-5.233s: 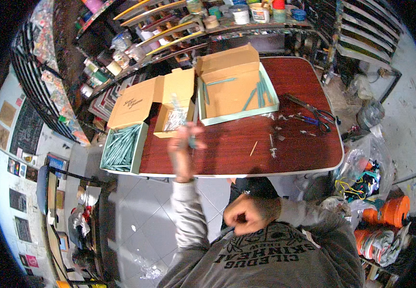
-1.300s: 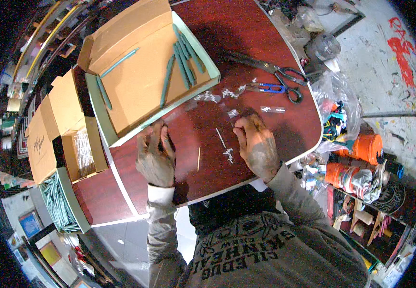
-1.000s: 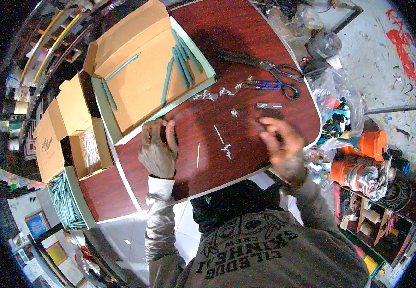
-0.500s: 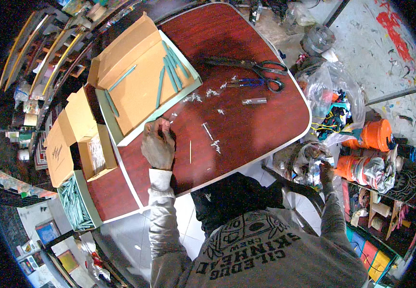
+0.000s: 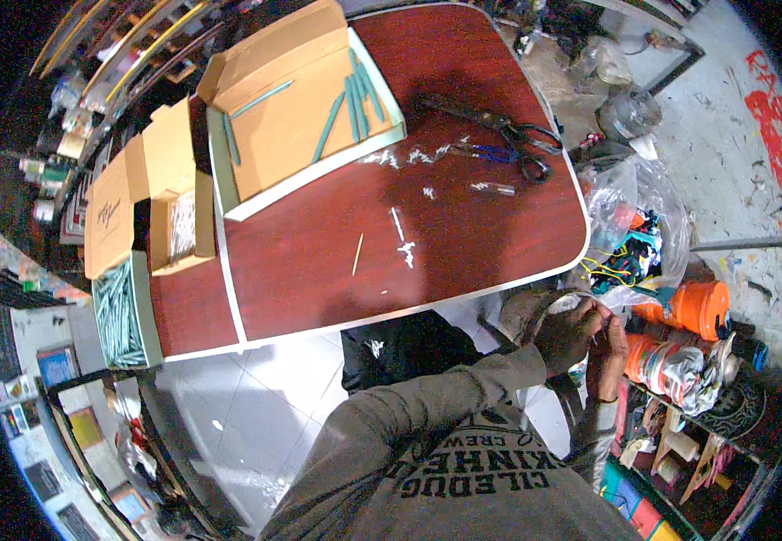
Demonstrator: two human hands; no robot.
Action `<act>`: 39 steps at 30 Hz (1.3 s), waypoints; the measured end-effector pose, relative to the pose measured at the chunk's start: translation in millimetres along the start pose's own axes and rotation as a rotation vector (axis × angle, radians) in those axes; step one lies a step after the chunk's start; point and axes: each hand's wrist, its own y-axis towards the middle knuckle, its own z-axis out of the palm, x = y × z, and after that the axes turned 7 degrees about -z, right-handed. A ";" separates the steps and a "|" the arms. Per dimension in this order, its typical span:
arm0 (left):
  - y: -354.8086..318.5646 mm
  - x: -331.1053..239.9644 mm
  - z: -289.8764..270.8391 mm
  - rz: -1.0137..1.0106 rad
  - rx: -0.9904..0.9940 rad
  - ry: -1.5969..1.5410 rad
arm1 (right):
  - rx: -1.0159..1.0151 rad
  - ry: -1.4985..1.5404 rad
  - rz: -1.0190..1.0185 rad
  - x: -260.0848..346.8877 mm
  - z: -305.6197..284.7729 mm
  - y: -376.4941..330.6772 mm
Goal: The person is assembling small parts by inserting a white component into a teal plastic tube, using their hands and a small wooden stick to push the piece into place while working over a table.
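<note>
My left hand (image 5: 564, 337) reaches across my body to the right, beyond the table's near edge, with its fingers closed. There it meets my right hand (image 5: 605, 359), whose fingers are raised and pressed together against the left fingertips. A small pale bit shows between them, too small to name. Just beside both hands is a clear plastic bag (image 5: 535, 311), partly hidden by them. On the dark red table (image 5: 319, 270) lie a thin wooden stick (image 5: 357, 254), a white strip (image 5: 397, 224) and several curled white scraps (image 5: 406, 254).
An open cardboard box (image 5: 274, 117) holds several teal pen-like sticks. Left of it are a small box of white pieces (image 5: 182, 225) and a box packed with teal sticks (image 5: 119, 316). Black scissors (image 5: 535, 140) and a blue-handled tool (image 5: 495, 153) lie far right, near orange buckets (image 5: 699, 308).
My left hand has left the table beside the open box and swung right to meet my right hand. The view has shifted, and my right hand appears lower, fingers now raised.
</note>
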 end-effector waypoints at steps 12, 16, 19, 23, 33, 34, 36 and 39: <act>-25.3 5.8 18.4 -0.172 0.338 0.005 | -0.120 -0.178 -0.056 -45.3 -28.7 25.8; -28.5 -5.6 -34.7 -0.079 0.331 -0.186 | -0.253 -0.483 0.008 -121.7 -131.2 62.4; -2.1 -35.2 -151.8 0.074 -0.004 -0.263 | -0.373 -0.715 0.037 -161.4 -182.6 68.2; -2.4 -33.7 -293.9 -0.124 -0.335 0.308 | -0.464 -0.914 0.030 -181.7 -189.3 67.7; 46.6 54.7 -387.7 -0.151 -0.323 1.078 | -0.183 -0.846 -0.615 -40.1 16.2 81.5; 50.5 59.4 -384.1 -0.145 -0.336 1.097 | -0.118 -0.875 -0.678 -13.2 46.3 71.6; 59.2 65.7 -369.2 -0.189 -0.399 1.092 | -0.060 -0.940 -0.793 17.2 78.5 66.0; 48.5 65.3 -374.3 -0.197 -0.316 1.080 | 0.037 -0.913 -0.909 46.1 116.1 60.7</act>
